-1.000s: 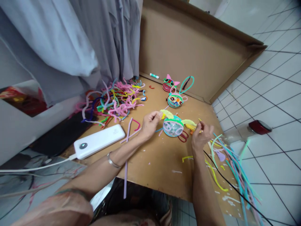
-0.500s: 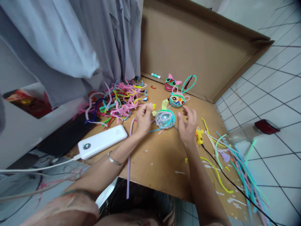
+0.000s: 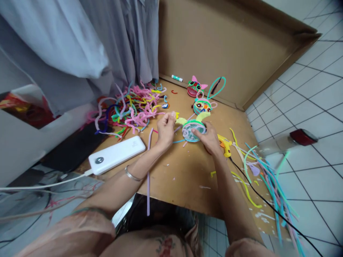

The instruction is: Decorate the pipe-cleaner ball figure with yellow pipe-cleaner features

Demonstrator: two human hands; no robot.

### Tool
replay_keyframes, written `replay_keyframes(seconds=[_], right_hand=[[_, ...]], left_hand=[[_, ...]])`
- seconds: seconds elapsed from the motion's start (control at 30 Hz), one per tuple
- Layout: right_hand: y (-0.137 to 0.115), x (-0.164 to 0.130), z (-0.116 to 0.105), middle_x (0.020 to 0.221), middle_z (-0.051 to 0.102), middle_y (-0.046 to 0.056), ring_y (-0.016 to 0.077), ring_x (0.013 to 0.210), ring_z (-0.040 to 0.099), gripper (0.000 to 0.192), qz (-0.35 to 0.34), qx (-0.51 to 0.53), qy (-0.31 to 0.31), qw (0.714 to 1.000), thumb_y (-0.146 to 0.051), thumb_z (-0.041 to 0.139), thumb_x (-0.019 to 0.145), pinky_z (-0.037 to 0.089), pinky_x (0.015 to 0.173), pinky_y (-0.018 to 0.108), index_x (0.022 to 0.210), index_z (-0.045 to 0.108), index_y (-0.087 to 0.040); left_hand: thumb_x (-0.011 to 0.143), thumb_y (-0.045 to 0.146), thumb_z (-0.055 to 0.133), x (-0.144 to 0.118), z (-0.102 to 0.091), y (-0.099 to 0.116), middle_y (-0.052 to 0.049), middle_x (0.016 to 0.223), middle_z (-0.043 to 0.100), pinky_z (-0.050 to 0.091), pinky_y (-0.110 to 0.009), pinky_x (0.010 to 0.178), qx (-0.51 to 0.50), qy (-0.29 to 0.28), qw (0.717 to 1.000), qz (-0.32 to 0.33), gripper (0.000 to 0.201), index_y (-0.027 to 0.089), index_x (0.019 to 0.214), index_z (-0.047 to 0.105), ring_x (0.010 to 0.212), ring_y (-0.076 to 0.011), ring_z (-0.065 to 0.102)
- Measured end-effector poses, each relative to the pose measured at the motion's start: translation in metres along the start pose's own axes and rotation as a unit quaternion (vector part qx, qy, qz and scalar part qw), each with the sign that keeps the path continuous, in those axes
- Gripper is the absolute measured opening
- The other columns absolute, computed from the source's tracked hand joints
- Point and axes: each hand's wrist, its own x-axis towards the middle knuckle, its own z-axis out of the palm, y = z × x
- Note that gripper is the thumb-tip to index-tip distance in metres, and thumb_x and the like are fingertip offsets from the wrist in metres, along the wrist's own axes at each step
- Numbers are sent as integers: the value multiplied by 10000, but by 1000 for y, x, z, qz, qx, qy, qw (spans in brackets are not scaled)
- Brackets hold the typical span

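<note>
Your right hand presses fingers on the round pipe-cleaner craft, w/ left hand pinching its yellow-green ear shut so it stays put.

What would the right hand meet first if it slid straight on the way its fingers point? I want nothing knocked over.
Probably the left hand, just past the round craft that the right hand presses; depth is unclear.

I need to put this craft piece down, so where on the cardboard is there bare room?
Bare cardboard lies near the front edge, between the power bank and the glue gun. The pipe cleaner pile crowds the back left, loose stems the right.
</note>
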Motion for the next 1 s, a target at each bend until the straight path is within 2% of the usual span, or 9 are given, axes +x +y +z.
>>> replay_keyframes(seconds=[0.1,0.2,0.3,0.43,0.6,0.73,0.87,1.0], right_hand=[[13,-22,-11,1123,665,128,288,995,619,725,85,91,5,992,-634,724,584,485,903,455,1125,583,-173],[21,-36,-15,1004,674,74,251,916,628,689,128,193,5,973,-604,756,550,513,827,406,1066,547,-199],[26,-44,-15,947,665,31,217,882,630,601,137,270,2,953,-544,781,561,524,786,362,999,518,-228],[31,-48,-15,957,670,13,207,915,644,532,138,318,7,938,-494,798,577,530,831,362,962,527,-247],[32,-50,-13,1038,688,42,229,972,663,542,134,349,5,927,-463,818,555,547,869,389,964,534,-249],[30,-49,-10,1127,673,68,238,1026,659,558,126,342,19,931,-463,814,562,540,908,400,990,528,-246],[29,-49,-7,1114,677,78,247,1022,660,595,126,345,26,930,-486,802,569,537,903,406,1033,521,-240],[28,-50,-7,1123,673,83,248,1014,663,602,122,325,27,937,-500,791,580,540,881,404,1047,520,-233]], left_hand=[[826,569,644,-2,2,1,46,540,389,274,-230,519,-4,5,1000,-8,490,177,588,472,524,-87,322],[860,444,652,-3,4,-1,53,532,391,262,-221,502,-32,16,998,-49,424,172,585,478,502,-77,320],[879,328,636,-4,5,-4,56,537,429,292,-202,503,-72,28,987,-141,340,166,607,512,487,-67,358],[870,276,635,-9,8,-9,44,574,519,378,-186,558,-103,26,955,-276,258,159,658,547,537,-71,526],[867,264,640,-16,10,-16,47,591,538,473,-216,680,-121,10,916,-382,249,156,672,529,646,-106,664],[894,238,607,-17,11,-22,45,580,536,518,-282,802,-146,-10,901,-408,249,153,676,519,687,-121,682],[865,245,651,-17,10,-28,46,581,538,513,-357,925,-165,-19,903,-396,246,156,679,516,726,-131,688],[805,273,714,-17,10,-30,47,576,541,528,-307,845,-156,-21,907,-392,251,156,682,528,719,-125,682]])
